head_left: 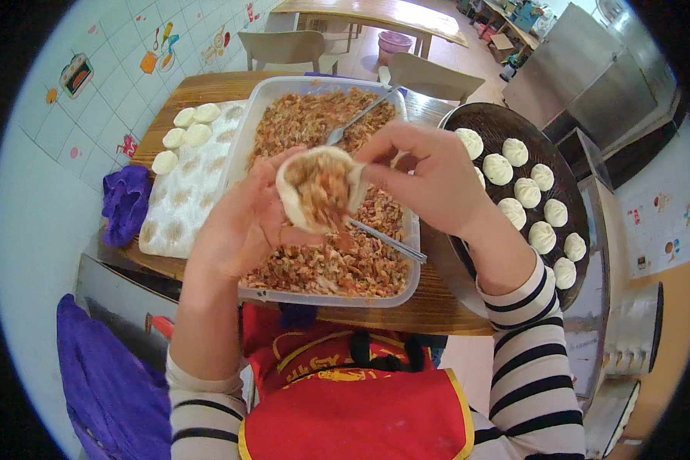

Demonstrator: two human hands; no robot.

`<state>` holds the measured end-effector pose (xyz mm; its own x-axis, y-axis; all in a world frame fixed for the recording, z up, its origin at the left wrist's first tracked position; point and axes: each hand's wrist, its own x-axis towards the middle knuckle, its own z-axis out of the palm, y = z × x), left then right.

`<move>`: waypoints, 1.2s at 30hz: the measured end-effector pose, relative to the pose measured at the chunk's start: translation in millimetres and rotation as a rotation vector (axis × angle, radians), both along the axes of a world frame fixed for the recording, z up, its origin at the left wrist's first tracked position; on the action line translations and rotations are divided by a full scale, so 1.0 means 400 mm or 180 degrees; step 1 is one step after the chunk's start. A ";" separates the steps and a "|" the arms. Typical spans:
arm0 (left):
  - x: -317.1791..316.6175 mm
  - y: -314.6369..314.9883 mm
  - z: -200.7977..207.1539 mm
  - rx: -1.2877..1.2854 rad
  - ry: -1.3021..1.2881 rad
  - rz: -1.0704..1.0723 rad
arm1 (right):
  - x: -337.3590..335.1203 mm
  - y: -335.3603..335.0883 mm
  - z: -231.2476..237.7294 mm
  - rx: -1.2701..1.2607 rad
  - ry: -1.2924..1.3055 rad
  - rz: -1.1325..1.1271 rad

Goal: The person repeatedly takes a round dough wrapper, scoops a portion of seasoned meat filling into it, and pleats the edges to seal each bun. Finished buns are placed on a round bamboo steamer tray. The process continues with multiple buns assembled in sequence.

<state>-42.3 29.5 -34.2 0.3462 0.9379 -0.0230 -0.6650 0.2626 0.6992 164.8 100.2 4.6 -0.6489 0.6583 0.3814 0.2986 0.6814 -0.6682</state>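
Observation:
A round dough wrapper [293, 201] heaped with meat filling [323, 184] rests in my left hand [245, 218], whose fingers curve round it from the left and below. With thumb and fingers together, my right hand [429, 172] pinches the wrapper's right edge. Under both hands stands a white plastic tub [314, 297] of chopped filling [299, 115]. A metal spoon [353, 123] leans in its far side, and thin metal utensil handles [391, 241] lie over its right side. Pleated buns [527, 192] sit to the right on a round dark pan [506, 123].
Flat dough rounds [198, 135] lie on a floury white board [178, 218] at the left. Beside it is a purple cloth [125, 203]. All stand on a wooden table [445, 284]. Two chairs [284, 47] are beyond it, with a pink bucket [394, 44] farther back.

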 end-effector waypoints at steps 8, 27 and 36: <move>0.074 -0.015 -0.049 0.0163 0.1334 0.0777 | -0.005 -0.009 -0.021 0.0118 -0.0219 0.0313; 0.028 -0.009 -0.005 0.0164 0.0381 0.0017 | 0.025 0.015 0.007 -0.0628 0.0076 0.0277; 0.110 -0.043 -0.064 0.0336 0.0169 0.0928 | 0.003 -0.017 -0.018 -0.0056 0.0137 0.0325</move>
